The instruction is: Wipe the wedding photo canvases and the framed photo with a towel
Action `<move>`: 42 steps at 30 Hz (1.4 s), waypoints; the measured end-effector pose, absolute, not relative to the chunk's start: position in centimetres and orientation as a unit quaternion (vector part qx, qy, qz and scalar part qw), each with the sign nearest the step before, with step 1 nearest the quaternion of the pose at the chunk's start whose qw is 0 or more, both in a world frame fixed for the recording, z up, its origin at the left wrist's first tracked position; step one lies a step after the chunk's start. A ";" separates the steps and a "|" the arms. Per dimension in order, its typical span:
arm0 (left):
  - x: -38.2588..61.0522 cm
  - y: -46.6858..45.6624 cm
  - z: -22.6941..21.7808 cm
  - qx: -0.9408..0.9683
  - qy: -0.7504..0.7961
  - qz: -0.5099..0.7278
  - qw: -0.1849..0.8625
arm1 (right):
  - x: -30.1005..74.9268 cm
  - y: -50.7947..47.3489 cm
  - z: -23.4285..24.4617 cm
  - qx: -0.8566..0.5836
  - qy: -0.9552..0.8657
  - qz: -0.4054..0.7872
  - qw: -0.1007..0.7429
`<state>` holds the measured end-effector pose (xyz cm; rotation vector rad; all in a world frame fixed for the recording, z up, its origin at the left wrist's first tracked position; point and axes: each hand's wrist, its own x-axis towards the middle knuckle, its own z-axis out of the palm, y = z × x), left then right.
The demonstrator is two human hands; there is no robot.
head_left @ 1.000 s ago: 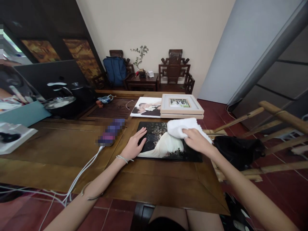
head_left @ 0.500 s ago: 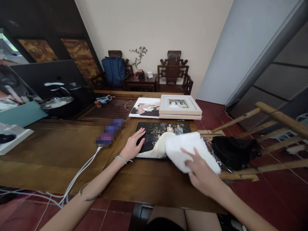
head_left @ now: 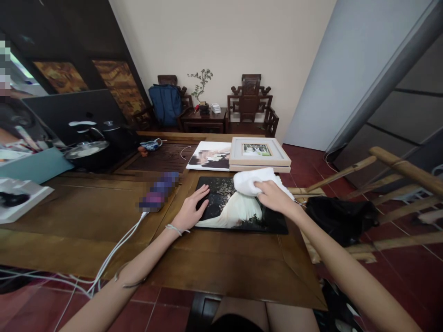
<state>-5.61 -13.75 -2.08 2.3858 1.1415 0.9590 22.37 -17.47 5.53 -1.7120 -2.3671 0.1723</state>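
The left hand [head_left: 192,210] lies flat, grip open, pinning the left edge of the photo print [head_left: 238,216] on the worktop [head_left: 214,267]. The right hand [head_left: 273,196] bunches a white cloth [head_left: 247,180] against the print's far side, seemingly mid-wipe; the near half lies bare.

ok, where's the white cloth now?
Head view: white cloth under the right hand, on the far edge of the dark photo panel, near the framed picture.

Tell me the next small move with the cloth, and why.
Probably sweep the cloth toward the near edge of the photo. The right hand presses it on the far right corner, the near strip lies bare, and the left hand lies flat on the left edge.
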 end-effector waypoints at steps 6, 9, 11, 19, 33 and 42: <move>-5.7 -13.7 -2.3 0.836 0.404 0.333 0.163 | 22.1 -16.3 5.2 -0.589 -0.798 0.047 0.118; -5.7 -13.7 -2.3 0.836 0.406 0.333 0.162 | 21.2 -20.6 4.1 -0.565 -0.817 0.049 0.109; -5.7 -13.7 -2.3 0.834 0.408 0.335 0.160 | 20.5 -24.4 3.4 -0.536 -0.836 0.062 0.097; -5.6 -13.7 -2.1 0.836 0.408 0.332 0.155 | 19.0 -31.9 3.7 -0.474 -0.867 0.137 0.072; -5.6 -13.7 -2.0 0.835 0.412 0.328 0.159 | 22.0 -16.2 4.2 -0.589 -0.798 0.029 0.125; -5.4 -13.7 -2.2 0.830 0.411 0.342 0.156 | 18.9 -30.9 2.3 -0.508 -0.851 0.085 0.102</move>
